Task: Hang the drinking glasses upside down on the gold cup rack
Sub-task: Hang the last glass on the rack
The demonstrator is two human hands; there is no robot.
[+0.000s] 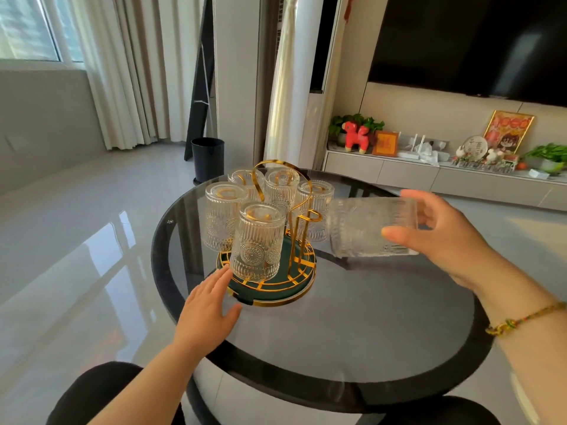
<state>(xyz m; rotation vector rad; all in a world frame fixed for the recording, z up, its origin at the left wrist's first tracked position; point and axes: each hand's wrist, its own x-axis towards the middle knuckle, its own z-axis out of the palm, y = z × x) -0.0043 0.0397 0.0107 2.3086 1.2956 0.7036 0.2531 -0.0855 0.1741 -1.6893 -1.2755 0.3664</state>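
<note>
The gold cup rack (302, 237) stands on a dark green round tray (276, 291) in the middle of the round glass table (352, 317). Several ribbed clear glasses hang upside down on it; the nearest one (256, 240) is at the front. One gold hook (310, 216) on the right side is bare. My right hand (445, 237) holds another ribbed glass (368, 227) on its side, just right of the rack, mouth pointing toward the rack. My left hand (208, 311) lies flat and open on the table, fingertips touching the tray's left front edge.
The table has a black rim (159, 250) and shiny tiled floor around it. A black bin (208, 159) stands behind the table. A low TV cabinet (429, 176) with ornaments runs along the right wall. My knees show at the bottom edge.
</note>
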